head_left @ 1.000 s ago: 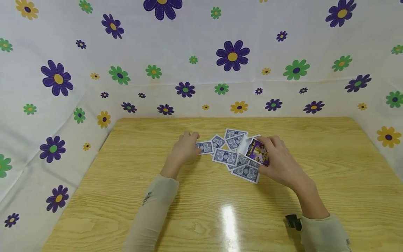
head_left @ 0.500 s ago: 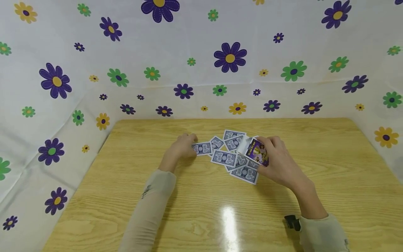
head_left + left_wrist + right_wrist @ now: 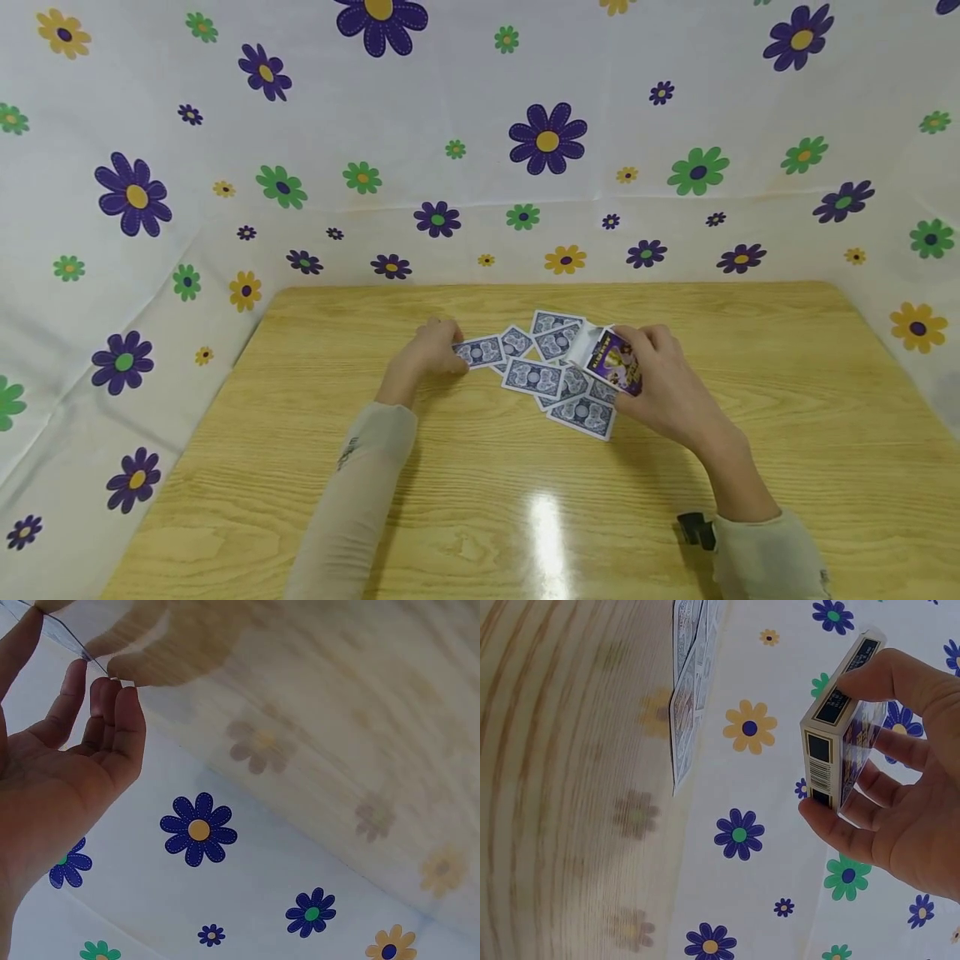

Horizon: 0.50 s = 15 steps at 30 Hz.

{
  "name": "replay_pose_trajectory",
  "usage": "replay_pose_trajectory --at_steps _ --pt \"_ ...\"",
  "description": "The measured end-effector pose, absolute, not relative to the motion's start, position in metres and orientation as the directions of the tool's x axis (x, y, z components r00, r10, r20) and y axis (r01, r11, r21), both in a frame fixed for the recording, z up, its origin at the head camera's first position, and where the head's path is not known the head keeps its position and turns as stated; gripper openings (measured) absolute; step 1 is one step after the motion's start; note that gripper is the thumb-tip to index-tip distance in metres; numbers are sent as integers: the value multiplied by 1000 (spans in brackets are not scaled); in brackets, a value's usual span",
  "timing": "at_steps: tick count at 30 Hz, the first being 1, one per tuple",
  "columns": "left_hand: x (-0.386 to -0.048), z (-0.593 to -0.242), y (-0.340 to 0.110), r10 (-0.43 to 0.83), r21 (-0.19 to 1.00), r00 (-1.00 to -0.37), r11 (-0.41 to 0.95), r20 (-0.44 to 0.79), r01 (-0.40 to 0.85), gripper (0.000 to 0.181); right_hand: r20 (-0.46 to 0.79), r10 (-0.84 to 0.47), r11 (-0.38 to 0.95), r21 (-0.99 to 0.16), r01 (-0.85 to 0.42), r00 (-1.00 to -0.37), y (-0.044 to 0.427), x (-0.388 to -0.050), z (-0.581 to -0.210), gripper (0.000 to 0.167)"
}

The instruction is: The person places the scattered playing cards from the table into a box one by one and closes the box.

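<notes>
My left hand is at the left end of a blue-and-white patterned playing card. Its thumb and fingertips hold that card by the edges, as the left wrist view shows the hand low over the table. In my right hand is a purple card box, gripped between thumb and fingers. The box tilts above the pile, its white flap open toward the left. Several overlapping cards lie face down beneath and left of it. Whether cards are inside the box is hidden.
The cards lie on a wooden table, with a white flowered cloth hanging behind and at both sides. A black strap piece sticks out beside the right sleeve.
My left hand has shifted a little left, drawing the leftmost card slightly left and uncovering more of it. The right hand and card box have stayed nearly still.
</notes>
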<state>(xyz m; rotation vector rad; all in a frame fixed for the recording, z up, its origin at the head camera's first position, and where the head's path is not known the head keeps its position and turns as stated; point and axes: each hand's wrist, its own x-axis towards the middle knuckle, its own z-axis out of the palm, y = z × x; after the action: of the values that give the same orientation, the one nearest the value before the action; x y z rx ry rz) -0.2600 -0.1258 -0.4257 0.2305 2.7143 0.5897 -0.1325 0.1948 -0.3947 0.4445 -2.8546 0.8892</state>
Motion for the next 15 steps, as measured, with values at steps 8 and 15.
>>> replay_pose_trajectory --at_steps 8,15 --pt "-264 -424 -128 256 457 -914 885 -313 91 42 182 -237 786 -541 -298 -954 196 -133 -394 84" --pt "-267 -426 -131 285 480 -910 870 -300 114 49 187 -239 787 -537 -303 -953 196 -133 -394 84"
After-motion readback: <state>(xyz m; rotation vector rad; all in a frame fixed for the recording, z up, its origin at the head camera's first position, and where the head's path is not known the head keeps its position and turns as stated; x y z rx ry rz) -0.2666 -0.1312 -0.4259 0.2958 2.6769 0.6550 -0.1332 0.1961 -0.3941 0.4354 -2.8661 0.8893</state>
